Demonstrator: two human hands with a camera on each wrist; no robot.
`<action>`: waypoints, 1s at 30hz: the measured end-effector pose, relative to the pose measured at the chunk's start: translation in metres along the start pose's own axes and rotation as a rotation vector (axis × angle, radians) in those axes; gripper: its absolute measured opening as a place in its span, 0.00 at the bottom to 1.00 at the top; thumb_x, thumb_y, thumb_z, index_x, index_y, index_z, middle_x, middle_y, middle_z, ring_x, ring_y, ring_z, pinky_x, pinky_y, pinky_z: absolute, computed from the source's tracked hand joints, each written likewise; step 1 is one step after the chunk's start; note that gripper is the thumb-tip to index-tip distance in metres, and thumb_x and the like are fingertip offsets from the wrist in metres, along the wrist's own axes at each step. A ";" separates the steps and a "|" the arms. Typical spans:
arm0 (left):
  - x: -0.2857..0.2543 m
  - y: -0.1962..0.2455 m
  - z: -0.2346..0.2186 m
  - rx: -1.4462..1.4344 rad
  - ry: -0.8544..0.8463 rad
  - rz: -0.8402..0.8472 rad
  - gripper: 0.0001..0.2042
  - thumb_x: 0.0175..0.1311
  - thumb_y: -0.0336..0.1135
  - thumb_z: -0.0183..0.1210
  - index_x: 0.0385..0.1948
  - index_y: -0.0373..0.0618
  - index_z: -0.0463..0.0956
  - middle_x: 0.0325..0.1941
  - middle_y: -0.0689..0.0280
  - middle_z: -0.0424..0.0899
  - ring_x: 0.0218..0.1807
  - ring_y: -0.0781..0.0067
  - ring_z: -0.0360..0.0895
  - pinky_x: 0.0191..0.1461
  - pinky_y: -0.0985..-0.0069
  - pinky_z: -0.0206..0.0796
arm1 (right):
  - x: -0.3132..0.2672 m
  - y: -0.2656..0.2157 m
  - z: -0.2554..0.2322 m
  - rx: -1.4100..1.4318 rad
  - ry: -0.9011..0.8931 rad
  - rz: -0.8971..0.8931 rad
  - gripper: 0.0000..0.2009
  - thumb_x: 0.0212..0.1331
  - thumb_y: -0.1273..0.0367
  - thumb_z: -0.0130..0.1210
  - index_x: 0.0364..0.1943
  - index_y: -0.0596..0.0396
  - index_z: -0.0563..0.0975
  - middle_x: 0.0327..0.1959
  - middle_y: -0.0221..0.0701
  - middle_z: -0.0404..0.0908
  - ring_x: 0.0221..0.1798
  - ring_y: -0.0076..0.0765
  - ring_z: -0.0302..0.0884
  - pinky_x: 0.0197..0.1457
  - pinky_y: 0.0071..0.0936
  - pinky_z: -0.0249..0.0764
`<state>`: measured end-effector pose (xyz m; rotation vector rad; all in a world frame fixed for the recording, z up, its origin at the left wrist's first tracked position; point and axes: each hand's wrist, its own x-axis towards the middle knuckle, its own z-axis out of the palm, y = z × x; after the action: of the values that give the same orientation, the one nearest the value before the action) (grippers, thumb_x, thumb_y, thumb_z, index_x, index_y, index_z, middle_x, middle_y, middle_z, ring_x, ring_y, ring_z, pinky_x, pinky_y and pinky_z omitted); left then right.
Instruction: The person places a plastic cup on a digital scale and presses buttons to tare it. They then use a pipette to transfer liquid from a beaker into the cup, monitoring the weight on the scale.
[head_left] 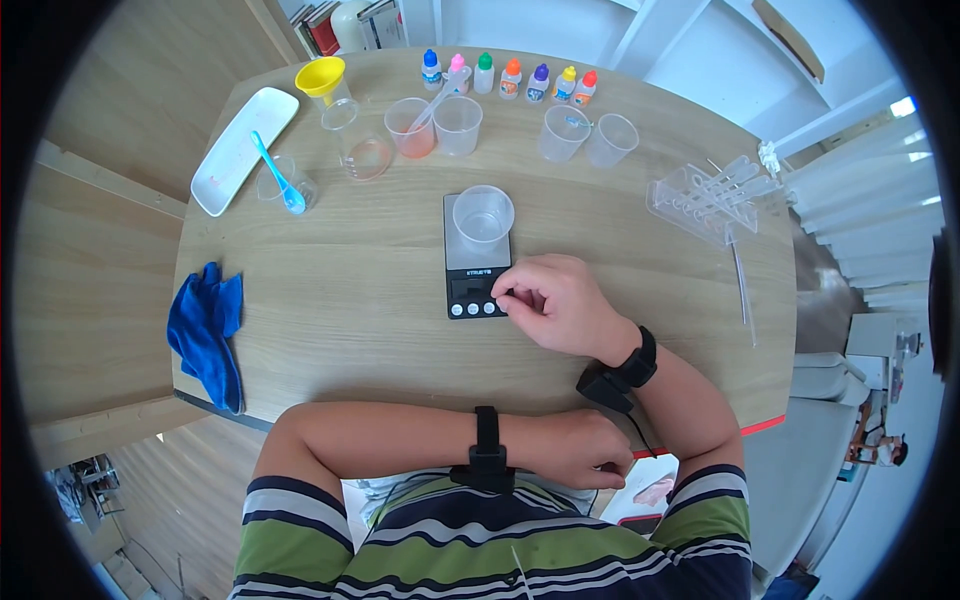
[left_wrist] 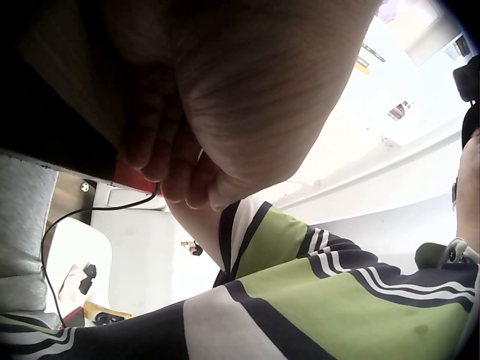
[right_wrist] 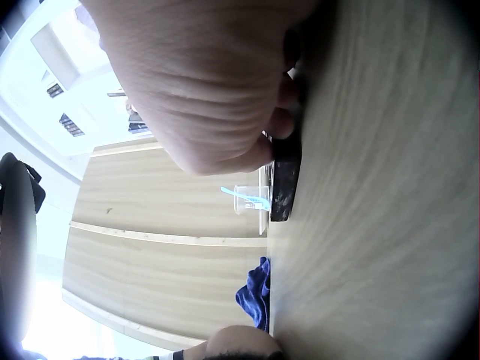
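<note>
A black digital scale with a silver weighing plate and several round white buttons lies mid-table. On its plate stands a clear plastic cup. My right hand is at the scale's front right corner, fingers bent and fingertips at the rightmost button. In the right wrist view the fingers bend down over the scale's dark side; the fingertips are partly hidden. My left hand is near the table's front edge, close to my body, loosely curled with nothing in it; its palm fills the top of the left wrist view.
Behind the scale stand plastic cups, one with pinkish liquid, and several dropper bottles. To the left are a white tray, a yellow funnel, a blue spoon and a blue cloth. A test-tube rack stands right.
</note>
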<state>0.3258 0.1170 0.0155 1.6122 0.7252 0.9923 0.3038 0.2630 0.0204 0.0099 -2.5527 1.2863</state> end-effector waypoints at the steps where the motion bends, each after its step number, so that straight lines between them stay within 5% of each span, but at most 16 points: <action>1: 0.000 0.000 0.000 -0.003 -0.003 -0.003 0.08 0.73 0.35 0.67 0.37 0.39 0.87 0.37 0.57 0.90 0.41 0.50 0.87 0.47 0.56 0.77 | 0.000 0.000 0.000 0.002 -0.002 0.002 0.07 0.59 0.75 0.71 0.38 0.50 0.85 0.23 0.28 0.79 0.23 0.36 0.76 0.30 0.36 0.70; 30: -0.001 -0.004 0.003 0.002 0.006 0.019 0.08 0.73 0.35 0.67 0.37 0.39 0.87 0.37 0.57 0.89 0.41 0.50 0.87 0.47 0.56 0.78 | 0.001 -0.001 0.002 0.002 0.016 -0.005 0.05 0.60 0.73 0.74 0.36 0.50 0.86 0.22 0.28 0.79 0.22 0.33 0.75 0.28 0.34 0.69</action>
<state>0.3280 0.1159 0.0113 1.6211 0.7167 1.0111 0.3024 0.2616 0.0202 0.0058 -2.5363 1.2822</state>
